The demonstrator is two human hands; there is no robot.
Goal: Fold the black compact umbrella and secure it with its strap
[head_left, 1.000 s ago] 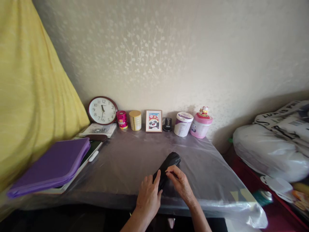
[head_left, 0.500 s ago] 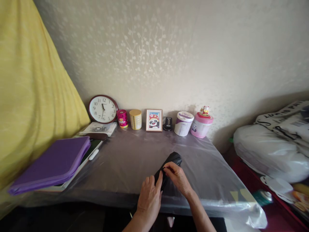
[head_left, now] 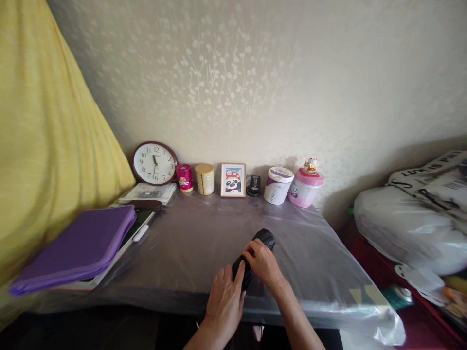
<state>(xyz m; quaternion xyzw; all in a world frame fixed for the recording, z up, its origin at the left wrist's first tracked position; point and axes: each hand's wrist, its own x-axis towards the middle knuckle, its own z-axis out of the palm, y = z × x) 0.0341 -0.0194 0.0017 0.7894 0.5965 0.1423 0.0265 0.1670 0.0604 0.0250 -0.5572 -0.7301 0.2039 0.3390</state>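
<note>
The left hand (head_left: 224,293) is gripping a black bundle (head_left: 266,237), index finger pressing on top; the right hand (head_left: 264,265) is pinching a small part of it, too hidden to name. The bundle is lying aslant near the table's (head_left: 178,250) front edge. Close fingertip work seems to be in hand, likely calling for a steady left hold and precise right pinch.

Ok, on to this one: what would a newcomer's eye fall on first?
Probably the large yellow curtain on the far left, with a bright purple folder-like item lying beside it on the table. Near the table's front edge, the left hand and right hand touch a black bundle. A round clock stands out at the back left, before the pale patterned wall.
</note>
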